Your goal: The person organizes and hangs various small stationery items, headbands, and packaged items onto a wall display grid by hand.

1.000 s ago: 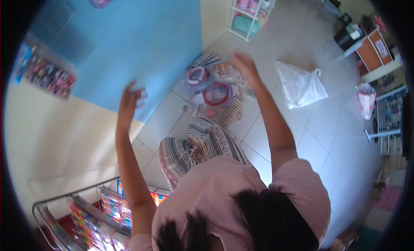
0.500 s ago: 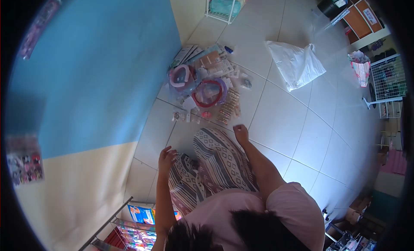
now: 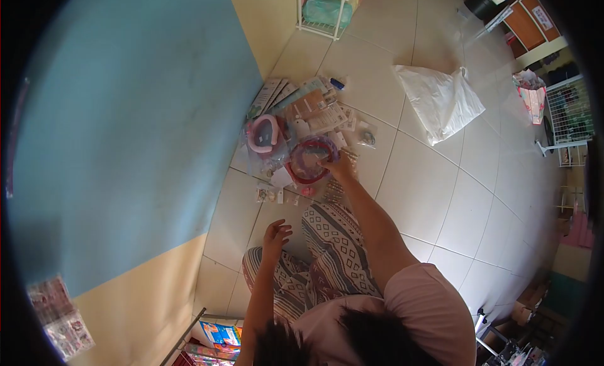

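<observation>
My right hand (image 3: 337, 167) reaches onto the right side of the red and purple rings (image 3: 308, 159); its thumb and fingers close on the rim. Raised over the patterned trousers, my left hand (image 3: 275, 234) has its fingers apart and nothing in it. Left of the rings, a pink curved band (image 3: 263, 133) lies in clear plastic. Packets and cards (image 3: 309, 108) are heaped behind. A beaded sheet (image 3: 334, 191) shows partly below my right hand. Small packets (image 3: 267, 195) lie at the pile's near edge.
A white plastic bag (image 3: 440, 105) lies on the tiled floor to the right. A white rack (image 3: 319, 31) stands at the top. The blue and cream wall (image 3: 145, 114) borders the left. A paper bag (image 3: 530, 95) and grid rack (image 3: 568, 114) are at the far right.
My right hand has moved forward from beside the knee onto the rings, and its fingers have closed on the rim. My left hand has shifted slightly right. The view has shifted slightly.
</observation>
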Demonstrator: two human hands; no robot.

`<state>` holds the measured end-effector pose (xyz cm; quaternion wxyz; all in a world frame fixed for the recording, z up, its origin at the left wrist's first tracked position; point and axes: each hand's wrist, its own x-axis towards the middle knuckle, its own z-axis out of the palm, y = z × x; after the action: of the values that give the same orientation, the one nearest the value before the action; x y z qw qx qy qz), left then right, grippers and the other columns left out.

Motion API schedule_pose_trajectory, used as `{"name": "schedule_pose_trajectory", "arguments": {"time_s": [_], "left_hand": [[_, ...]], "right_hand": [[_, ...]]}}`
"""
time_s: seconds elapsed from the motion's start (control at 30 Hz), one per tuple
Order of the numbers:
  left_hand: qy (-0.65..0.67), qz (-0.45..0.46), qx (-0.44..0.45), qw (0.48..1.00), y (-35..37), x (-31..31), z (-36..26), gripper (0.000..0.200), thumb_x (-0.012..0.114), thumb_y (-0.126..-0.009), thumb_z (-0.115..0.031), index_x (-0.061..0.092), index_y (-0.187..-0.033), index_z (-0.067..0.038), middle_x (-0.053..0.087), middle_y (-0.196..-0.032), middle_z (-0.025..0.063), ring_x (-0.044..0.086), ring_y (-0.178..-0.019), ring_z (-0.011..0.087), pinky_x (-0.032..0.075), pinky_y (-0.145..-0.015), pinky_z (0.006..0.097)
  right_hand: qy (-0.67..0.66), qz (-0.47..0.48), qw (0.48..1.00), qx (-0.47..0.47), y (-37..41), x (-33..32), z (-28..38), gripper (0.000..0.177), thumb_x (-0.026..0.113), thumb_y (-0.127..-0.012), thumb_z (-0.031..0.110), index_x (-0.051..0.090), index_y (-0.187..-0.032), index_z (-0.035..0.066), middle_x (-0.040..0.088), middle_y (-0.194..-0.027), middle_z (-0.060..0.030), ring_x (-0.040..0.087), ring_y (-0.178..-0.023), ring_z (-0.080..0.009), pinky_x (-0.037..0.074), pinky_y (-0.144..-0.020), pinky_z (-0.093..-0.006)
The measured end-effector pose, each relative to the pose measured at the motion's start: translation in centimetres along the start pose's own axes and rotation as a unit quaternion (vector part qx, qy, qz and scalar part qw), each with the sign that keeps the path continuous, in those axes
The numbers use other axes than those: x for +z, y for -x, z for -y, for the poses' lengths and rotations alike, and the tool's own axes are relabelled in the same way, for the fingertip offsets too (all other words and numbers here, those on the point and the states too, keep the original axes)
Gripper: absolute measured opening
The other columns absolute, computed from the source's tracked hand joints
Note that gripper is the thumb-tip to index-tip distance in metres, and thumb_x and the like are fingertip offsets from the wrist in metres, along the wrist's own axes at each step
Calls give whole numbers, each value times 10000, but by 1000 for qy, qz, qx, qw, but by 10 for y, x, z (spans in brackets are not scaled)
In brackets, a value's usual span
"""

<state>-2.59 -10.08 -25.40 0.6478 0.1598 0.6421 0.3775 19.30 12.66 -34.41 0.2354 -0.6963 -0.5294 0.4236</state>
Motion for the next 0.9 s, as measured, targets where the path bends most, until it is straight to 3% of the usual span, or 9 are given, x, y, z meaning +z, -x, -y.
{"name": "schedule_pose_trajectory", "arguments": {"time_s": [0.17,0.33,0.47,0.57,0.6,0.7,0.77,0.83,0.9], "left_hand": [[2,4,-19,1000,-7,5,-16,371,500,-930,-225,461,-1270,-83,607,-1112,60,578,-1033,184,443,-876,361],[121,137,-15,983,7,21,-54,587,426,-949,-454,293,-1389,-89,507,-1281,147,485,-1193,272,410,-970,438],[331,220,-86,914,8,37,-84,771,384,-897,-616,167,-1438,-111,418,-1366,201,416,-1261,358,380,-1003,530],[313,202,-88,924,-1,35,-89,772,367,-893,-633,155,-1446,-139,406,-1373,215,403,-1269,374,371,-1001,569],[294,173,-85,936,-5,34,-90,755,391,-897,-612,169,-1441,-138,417,-1358,216,416,-1253,377,384,-990,558],[132,65,-53,988,-20,32,-87,709,475,-902,-526,213,-1424,-124,452,-1305,221,459,-1193,383,416,-956,517],[-114,-37,8,993,-46,34,-78,684,547,-898,-441,245,-1407,-98,480,-1255,229,494,-1135,386,432,-932,482],[-257,-84,185,945,-110,21,-35,782,693,-789,-366,277,-1390,-88,417,-1290,242,430,-1177,376,403,-942,473],[-427,-133,320,835,-142,30,-40,880,736,-730,-399,260,-1407,-100,329,-1369,264,348,-1264,383,372,-972,507]], "right_hand": [[-55,55,995,65,22,-36,-3,495,836,-609,272,577,-924,-10,635,-814,-88,604,-723,-201,485,-653,-325],[84,-18,987,-133,120,-83,77,305,712,-707,183,524,-896,35,582,-758,-114,588,-680,-283,472,-625,-380],[176,63,897,-399,148,-93,98,225,645,-720,110,542,-914,62,574,-815,-144,579,-758,-322,466,-687,-419],[199,72,831,-514,151,-94,88,224,642,-694,68,569,-905,64,591,-916,-111,579,-793,-288,462,-707,-388],[208,67,815,-537,149,-94,81,234,646,-681,55,580,-906,64,597,-956,-93,577,-801,-275,460,-711,-375],[218,32,941,-257,128,-108,43,259,620,-683,25,615,-936,81,589,-975,-92,576,-805,-270,455,-712,-409],[336,-176,878,-291,105,-134,2,267,576,-730,5,632,-973,100,589,-958,-107,578,-818,-284,451,-728,-421],[384,-240,875,-173,79,-154,-53,316,552,-759,1,631,-1040,122,573,-993,-108,564,-874,-288,441,-760,-440],[436,-279,832,-200,62,-164,-107,378,551,-767,5,617,-1110,148,550,-1049,-104,533,-961,-296,423,-824,-440]]}}
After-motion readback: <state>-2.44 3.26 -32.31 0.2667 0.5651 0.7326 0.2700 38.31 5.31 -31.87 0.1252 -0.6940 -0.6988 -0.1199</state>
